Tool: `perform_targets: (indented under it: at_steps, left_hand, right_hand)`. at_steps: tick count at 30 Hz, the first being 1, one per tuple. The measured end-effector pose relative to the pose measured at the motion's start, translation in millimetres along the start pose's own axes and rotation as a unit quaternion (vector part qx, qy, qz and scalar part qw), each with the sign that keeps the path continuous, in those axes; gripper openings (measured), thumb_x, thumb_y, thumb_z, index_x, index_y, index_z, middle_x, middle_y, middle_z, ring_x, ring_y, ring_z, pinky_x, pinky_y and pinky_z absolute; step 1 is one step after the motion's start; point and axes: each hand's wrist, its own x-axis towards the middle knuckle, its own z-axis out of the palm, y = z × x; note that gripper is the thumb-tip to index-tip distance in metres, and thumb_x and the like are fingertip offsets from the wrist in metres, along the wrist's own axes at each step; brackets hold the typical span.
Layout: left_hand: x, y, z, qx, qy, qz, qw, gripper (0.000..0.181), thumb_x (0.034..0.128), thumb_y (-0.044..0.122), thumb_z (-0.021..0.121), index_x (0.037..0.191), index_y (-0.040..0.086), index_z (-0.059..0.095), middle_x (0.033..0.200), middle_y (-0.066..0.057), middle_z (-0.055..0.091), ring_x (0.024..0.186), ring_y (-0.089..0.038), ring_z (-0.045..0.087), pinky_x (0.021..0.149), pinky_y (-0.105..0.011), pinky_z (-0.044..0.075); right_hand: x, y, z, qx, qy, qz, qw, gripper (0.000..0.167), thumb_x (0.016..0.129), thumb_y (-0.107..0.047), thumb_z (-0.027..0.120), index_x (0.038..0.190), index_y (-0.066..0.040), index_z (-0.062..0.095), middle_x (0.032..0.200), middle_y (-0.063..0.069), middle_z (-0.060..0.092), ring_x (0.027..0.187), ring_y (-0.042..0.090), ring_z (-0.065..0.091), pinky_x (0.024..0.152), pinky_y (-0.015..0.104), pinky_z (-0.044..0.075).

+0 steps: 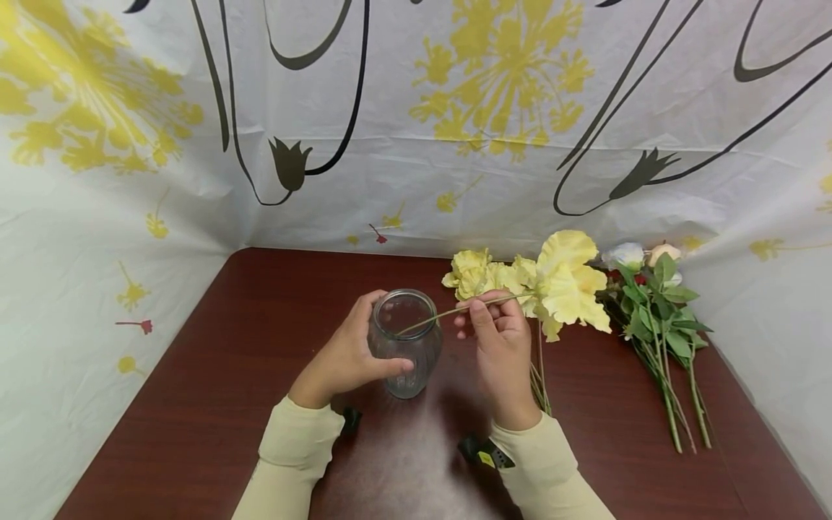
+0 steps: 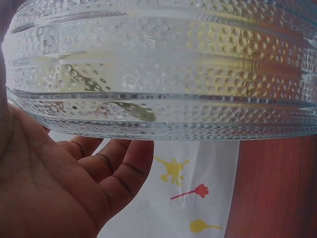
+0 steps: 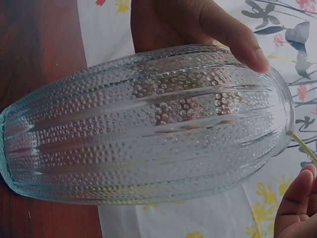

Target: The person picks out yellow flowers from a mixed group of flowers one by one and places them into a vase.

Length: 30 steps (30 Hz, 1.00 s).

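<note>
A clear glass vase (image 1: pixel 419 361) with a dimpled, ribbed wall (image 3: pixel 148 134) stands upright on the table. My left hand (image 1: pixel 344 354) grips it from the left, thumb across the front and fingers behind. In the left wrist view the vase (image 2: pixel 163 64) fills the top, with curled fingers (image 2: pixel 131 166) below it. My right hand (image 1: pixel 505 354) pinches the thin green stem (image 1: pixel 448 313) of a large yellow artificial flower (image 1: pixel 568 282). The stem's lower end is inside the vase's mouth, while the bloom lies out to the right, so the stem is strongly tilted.
More yellow flowers (image 1: pixel 471 274) lie behind my right hand, their stems partly hidden by it. Farther right lies a bunch of pale roses with green leaves (image 1: pixel 666 318). A white patterned sheet (image 1: pixel 390 180) hangs behind the dark red table (image 1: pixel 195 404).
</note>
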Motion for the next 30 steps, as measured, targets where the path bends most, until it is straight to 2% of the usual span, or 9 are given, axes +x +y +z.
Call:
perform_targets:
  at_steps: [7,10,13,17,22,30]
  left_hand:
    - [1.0,-1.5,0.3,-0.003,-0.001,0.01,0.9999,0.1,0.0701,0.029,0.091,0.148,0.017,0.028,0.137,-0.004,0.044,0.12,-0.019,0.052,0.097,-0.046,0.046]
    - [0.9,-2.2,0.9,-0.003,0.001,0.011,0.9999,0.101,0.0697,0.028,0.091,0.148,0.016,0.029,0.137,-0.004,0.044,0.119,-0.019,0.052,0.097,-0.046,0.046]
    - [0.8,-2.7,1.3,-0.003,0.004,0.012,0.9999,0.1,0.0693,0.028,0.091,0.147,0.016,0.029,0.136,-0.004,0.045,0.119,-0.019,0.052,0.097,-0.045,0.046]
    - [1.0,-3.9,1.3,-0.008,0.004,0.018,0.9998,0.1,0.0694,0.028,0.091,0.147,0.016,0.029,0.137,-0.005,0.046,0.119,-0.019,0.053,0.097,-0.045,0.046]
    - [1.2,-4.4,1.3,-0.014,-0.003,0.019,0.9997,0.1,0.071,0.028,0.09,0.148,0.016,0.028,0.138,-0.006,0.045,0.119,-0.019,0.053,0.096,-0.045,0.047]
    - [1.0,-3.8,3.3,-0.005,0.014,0.015,0.9998,0.096,0.071,0.032,0.09,0.146,0.018,0.032,0.136,-0.003,0.045,0.12,-0.018,0.05,0.097,-0.046,0.045]
  right_hand:
    - [-3.4,3.3,5.1,-0.014,-0.013,0.024,0.9995,0.017,0.101,-0.011,0.058,0.105,0.003,0.049,0.092,0.002,0.071,0.075,0.013,0.063,0.063,0.025,0.052]
    - [-4.1,4.6,7.3,-0.02,-0.01,0.039,0.999,0.013,0.101,-0.01,0.058,0.104,0.0,0.051,0.091,0.002,0.071,0.076,0.013,0.063,0.064,0.025,0.052]
    - [-4.0,5.7,8.5,-0.029,-0.007,0.045,0.9985,0.012,0.101,-0.009,0.058,0.104,0.001,0.052,0.09,0.002,0.07,0.077,0.013,0.063,0.064,0.025,0.052]
    - [-4.6,6.8,10.7,-0.064,-0.006,0.048,0.9967,0.012,0.1,-0.008,0.059,0.101,0.003,0.055,0.086,0.006,0.066,0.074,0.016,0.061,0.065,0.027,0.052]
    - [-7.3,6.9,13.2,-0.114,-0.017,0.056,0.9918,0.012,0.099,-0.01,0.062,0.1,0.001,0.058,0.084,0.01,0.059,0.071,0.02,0.056,0.067,0.029,0.051]
    - [-6.5,11.3,10.0,-0.109,-0.042,0.072,0.9905,0.011,0.098,-0.006,0.061,0.103,0.004,0.061,0.086,0.007,0.057,0.071,0.021,0.053,0.065,0.027,0.049]
